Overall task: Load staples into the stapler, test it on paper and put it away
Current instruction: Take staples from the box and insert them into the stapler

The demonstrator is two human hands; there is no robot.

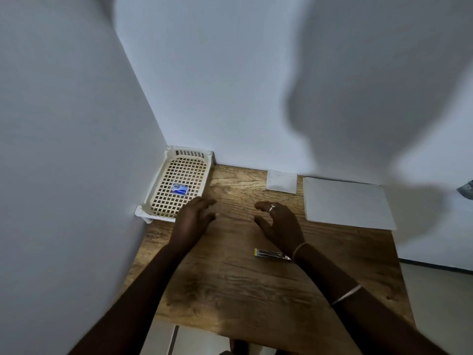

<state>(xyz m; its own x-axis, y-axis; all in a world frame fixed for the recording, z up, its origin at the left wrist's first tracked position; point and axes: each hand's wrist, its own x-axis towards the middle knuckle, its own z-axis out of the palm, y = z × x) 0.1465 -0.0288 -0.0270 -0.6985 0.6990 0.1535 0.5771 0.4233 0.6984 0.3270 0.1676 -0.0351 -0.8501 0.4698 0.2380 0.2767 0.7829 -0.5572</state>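
Both hands empty, fingers spread: left hand [193, 217] beside basket [176, 183] holding staple box [180, 189]; right hand [277, 222] right of basket, stapler [271, 253] under its wrist; paper [345, 203] farther right, presumably staged for testing

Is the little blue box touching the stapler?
Apart. The head view shows the blue box inside the basket, with bare table between it and the stapler.
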